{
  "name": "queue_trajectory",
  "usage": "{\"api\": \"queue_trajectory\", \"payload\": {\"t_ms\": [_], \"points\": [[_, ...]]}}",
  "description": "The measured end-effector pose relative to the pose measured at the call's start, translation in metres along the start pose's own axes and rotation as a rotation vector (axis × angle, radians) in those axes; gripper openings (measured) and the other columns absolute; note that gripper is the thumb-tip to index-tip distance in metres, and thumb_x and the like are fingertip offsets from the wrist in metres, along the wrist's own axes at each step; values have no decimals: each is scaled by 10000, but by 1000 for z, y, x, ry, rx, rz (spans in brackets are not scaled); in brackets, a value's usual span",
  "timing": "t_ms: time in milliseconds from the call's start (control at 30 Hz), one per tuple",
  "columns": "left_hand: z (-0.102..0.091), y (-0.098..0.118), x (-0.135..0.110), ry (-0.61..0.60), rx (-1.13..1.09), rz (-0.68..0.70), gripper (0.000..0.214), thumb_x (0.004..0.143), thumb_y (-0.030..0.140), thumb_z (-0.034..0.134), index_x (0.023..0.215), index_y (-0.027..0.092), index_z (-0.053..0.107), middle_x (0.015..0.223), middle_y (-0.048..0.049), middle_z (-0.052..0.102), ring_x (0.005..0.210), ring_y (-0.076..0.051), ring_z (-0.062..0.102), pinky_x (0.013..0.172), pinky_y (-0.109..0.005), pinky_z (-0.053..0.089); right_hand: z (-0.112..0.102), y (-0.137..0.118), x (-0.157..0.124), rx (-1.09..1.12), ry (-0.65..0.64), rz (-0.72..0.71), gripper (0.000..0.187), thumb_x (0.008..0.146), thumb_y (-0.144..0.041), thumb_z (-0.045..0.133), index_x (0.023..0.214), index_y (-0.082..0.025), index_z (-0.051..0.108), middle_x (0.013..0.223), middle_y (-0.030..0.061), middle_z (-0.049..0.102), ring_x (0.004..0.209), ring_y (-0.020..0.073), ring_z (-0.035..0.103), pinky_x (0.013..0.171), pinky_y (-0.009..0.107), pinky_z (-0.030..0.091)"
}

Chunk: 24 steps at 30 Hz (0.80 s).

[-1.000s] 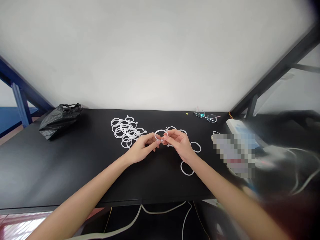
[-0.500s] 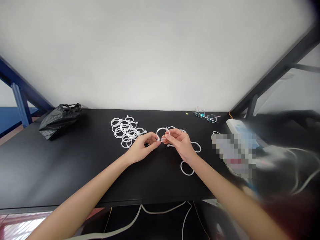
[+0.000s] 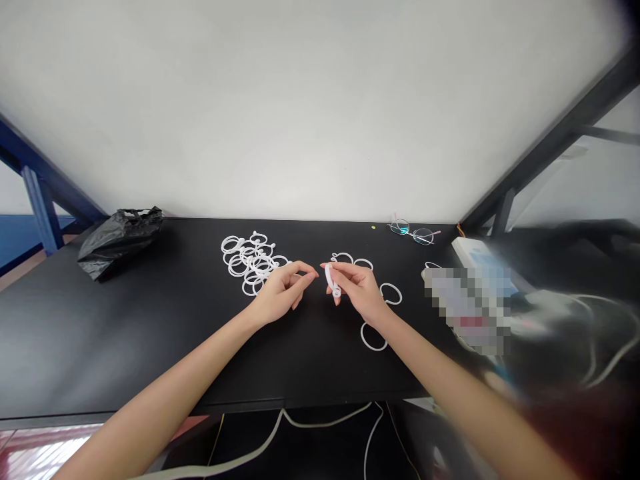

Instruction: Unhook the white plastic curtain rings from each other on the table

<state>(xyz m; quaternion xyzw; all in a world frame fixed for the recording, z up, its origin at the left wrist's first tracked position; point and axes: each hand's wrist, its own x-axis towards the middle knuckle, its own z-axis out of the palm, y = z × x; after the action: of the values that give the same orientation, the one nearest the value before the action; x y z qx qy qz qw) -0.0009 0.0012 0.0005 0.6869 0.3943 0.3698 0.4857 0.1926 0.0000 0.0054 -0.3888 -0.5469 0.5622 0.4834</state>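
Observation:
My right hand (image 3: 361, 290) pinches a white plastic ring (image 3: 331, 279) by its edge, held upright just above the black table (image 3: 150, 333). My left hand (image 3: 283, 292) hovers beside it with fingers loosely curled and nothing visible in them. A pile of white rings (image 3: 253, 261) lies left of my left hand. Several loose rings, among them one at the near side (image 3: 373, 337) and one further right (image 3: 391, 293), lie around my right hand.
A crumpled black plastic bag (image 3: 120, 239) sits at the table's far left. Glasses (image 3: 414, 233) lie near the back wall. A blurred-out object (image 3: 467, 307) and white cables (image 3: 595, 347) occupy the right side. Cables hang below the front edge (image 3: 280, 427).
Both hands held the ring together before. Now my left hand has let go and drawn slightly left, and my right hand alone holds the ring, turned edge-on.

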Motion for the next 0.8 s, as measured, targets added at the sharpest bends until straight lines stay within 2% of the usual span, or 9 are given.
{"api": "queue_trajectory", "payload": {"t_ms": [100,267,400,500,633,800], "points": [[0,1,1,-7,-18,0,319,969,459,468,973,164,592,380,103,391,351,-50,322,406,-168,251,-1,5,0,-63,-1,-22,346,820,-459,687,1024,-188,757,589,-20,591,440,85,517,408,220,450],[2,6,1,-82,-58,-27,388,966,501,436,995,156,610,414,102,391,355,-51,365,475,-195,390,-3,12,0,-163,10,-47,320,835,-445,671,1013,-195,762,566,-34,560,383,59,453,388,211,432],[4,6,0,-121,-83,-63,379,908,535,527,1030,181,580,462,123,305,373,-49,309,466,-199,429,-4,13,-1,-193,5,-66,301,838,-438,666,1004,-207,765,585,-19,593,415,79,478,408,228,457],[4,5,-1,-114,-55,-72,357,874,526,588,993,193,543,467,120,323,395,-57,347,427,-168,358,-4,12,-1,-206,-4,-61,289,833,-428,672,991,-205,767,576,-16,604,427,93,497,421,238,457],[3,4,0,-109,-27,-89,379,884,544,561,793,179,516,449,108,285,381,-48,300,388,-161,212,-3,11,-2,-227,-15,-52,280,837,-414,669,980,-193,766,524,-31,561,425,99,502,432,240,451],[1,-1,2,-118,-96,-97,440,895,550,541,682,170,481,525,80,315,419,-48,321,403,-175,255,-1,9,-3,-204,-4,-56,282,833,-424,671,953,-179,744,536,-39,543,421,91,501,422,233,460]]}}
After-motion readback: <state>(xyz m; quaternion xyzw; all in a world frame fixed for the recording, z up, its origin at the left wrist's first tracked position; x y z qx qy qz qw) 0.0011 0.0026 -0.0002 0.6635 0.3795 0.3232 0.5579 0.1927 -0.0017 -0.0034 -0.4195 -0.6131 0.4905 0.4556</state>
